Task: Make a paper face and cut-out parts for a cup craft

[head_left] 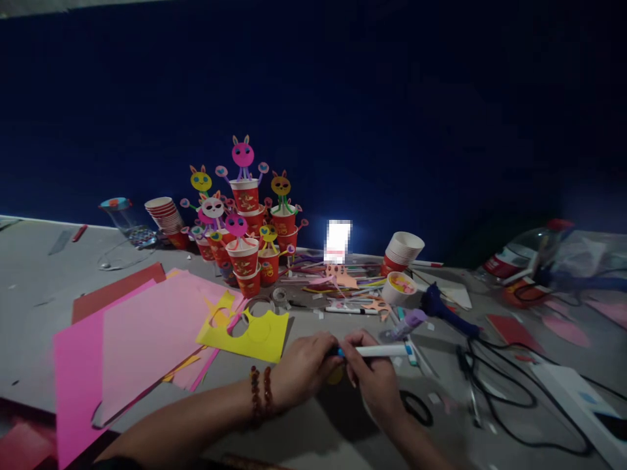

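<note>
A white marker with blue ends lies across my fingers over the table's front middle. My right hand is closed around its barrel, thumb along it. My left hand, with two beaded bracelets at the wrist, is closed at the marker's blue left end; its fingers partly hide that end. Just beneath the hands a small yellow paper piece shows in part. To the left lies a yellow sheet with round cut-outs. A purple-capped glue stick is beyond my right hand.
Red paper cups with paper animal figures are stacked at the back. Pink sheets spread left. A glowing phone stands behind scattered pens. On the right are white cups, a dark blue glue gun, a looping black cable and a bottle.
</note>
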A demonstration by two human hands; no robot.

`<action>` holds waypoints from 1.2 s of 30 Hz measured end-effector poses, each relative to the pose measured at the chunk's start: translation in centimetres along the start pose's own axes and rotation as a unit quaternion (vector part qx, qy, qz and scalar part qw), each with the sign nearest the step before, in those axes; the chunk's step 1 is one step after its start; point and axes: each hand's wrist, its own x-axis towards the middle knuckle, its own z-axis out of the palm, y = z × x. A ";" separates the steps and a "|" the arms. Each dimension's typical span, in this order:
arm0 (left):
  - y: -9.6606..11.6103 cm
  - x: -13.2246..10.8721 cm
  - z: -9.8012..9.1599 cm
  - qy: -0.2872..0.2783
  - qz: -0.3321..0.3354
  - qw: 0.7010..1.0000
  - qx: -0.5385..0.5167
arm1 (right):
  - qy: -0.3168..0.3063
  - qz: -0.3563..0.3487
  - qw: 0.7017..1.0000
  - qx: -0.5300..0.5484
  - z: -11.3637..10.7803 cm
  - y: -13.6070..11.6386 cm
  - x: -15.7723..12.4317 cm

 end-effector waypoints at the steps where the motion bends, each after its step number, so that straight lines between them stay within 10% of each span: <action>1: 0.2 -0.1 0.0 -0.020 -0.003 1.000 0.007 | -0.007 -0.001 1.000 0.000 -0.1 0.0 -0.1; 8: 1.6 -2.0 -0.7 -0.077 0.038 0.986 -0.140 | -0.024 0.006 0.999 0.023 0.8 -1.2 -2.1; 12: -0.5 -4.5 -0.5 -0.057 -0.054 0.973 -0.216 | 0.145 -0.109 0.978 0.100 -2.7 -5.1 -1.4; 16: -3.8 -5.7 -1.1 -0.010 -0.116 0.993 -0.038 | 0.240 -0.138 0.948 0.155 -7.0 -6.9 -0.5; 20: -5.3 -2.7 -2.3 -0.024 -0.011 0.977 0.209 | 0.076 0.054 0.993 0.067 -4.7 -2.8 -0.5; 24: -5.9 0.3 -2.5 -0.012 0.007 0.972 0.236 | 0.011 0.072 0.997 -0.012 -2.0 1.9 0.1; 36: -2.9 -5.1 0.5 -0.049 0.170 0.973 0.149 | -0.081 -0.003 0.983 -0.165 -1.4 3.2 0.1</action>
